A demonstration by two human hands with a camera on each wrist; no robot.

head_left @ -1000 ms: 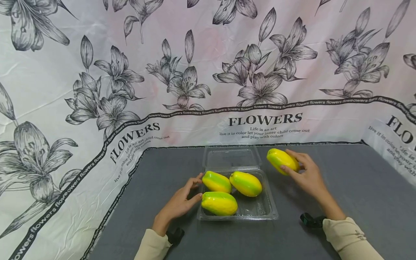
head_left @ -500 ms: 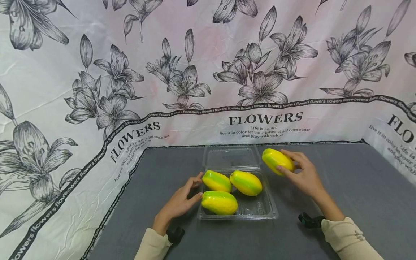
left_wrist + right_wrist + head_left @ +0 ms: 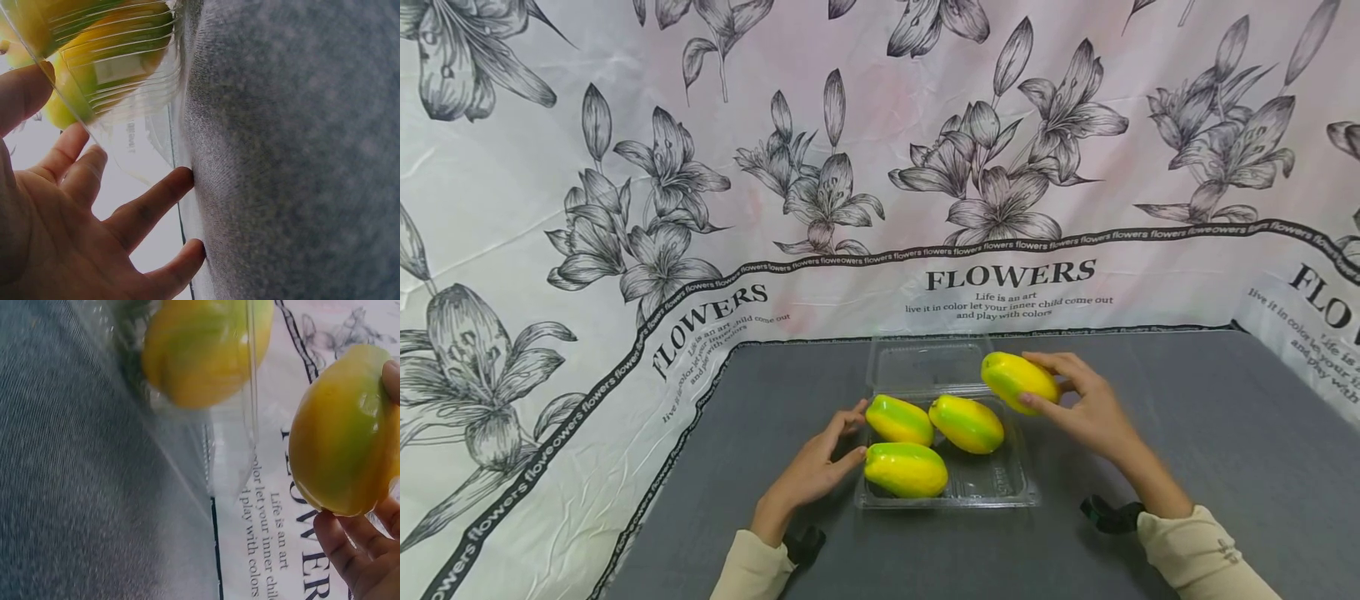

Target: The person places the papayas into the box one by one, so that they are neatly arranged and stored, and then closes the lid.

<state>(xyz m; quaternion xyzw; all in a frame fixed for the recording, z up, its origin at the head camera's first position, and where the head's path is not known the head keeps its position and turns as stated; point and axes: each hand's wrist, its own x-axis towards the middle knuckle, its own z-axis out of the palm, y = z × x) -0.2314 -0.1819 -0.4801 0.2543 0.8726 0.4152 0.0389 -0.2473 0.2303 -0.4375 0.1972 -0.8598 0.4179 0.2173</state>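
Observation:
My right hand (image 3: 1086, 408) grips a yellow-green papaya (image 3: 1018, 382) between thumb and fingers, over the back right corner of a clear plastic clamshell box (image 3: 1026, 479). In the right wrist view the held papaya (image 3: 340, 434) hangs apart from the box wall. Three more papayas lie in the box: one at back left (image 3: 900, 419), one at back right (image 3: 967, 423) and one at front left (image 3: 906, 470). My left hand (image 3: 820, 462) is at the box's left side. Its fingers spread in the left wrist view, with thumb and fingertips (image 3: 78, 134) right at the rim.
The box's hinged lid (image 3: 932, 367) lies folded back behind it on the grey tabletop (image 3: 1217, 417). A white flower-printed sheet (image 3: 850, 292) stands along the back and left side. Dark wrist cameras (image 3: 1108, 514) sit under both wrists.
My right hand has carried its papaya leftward, from the right of the box to above its back right corner. The left hand and the other papayas have stayed put.

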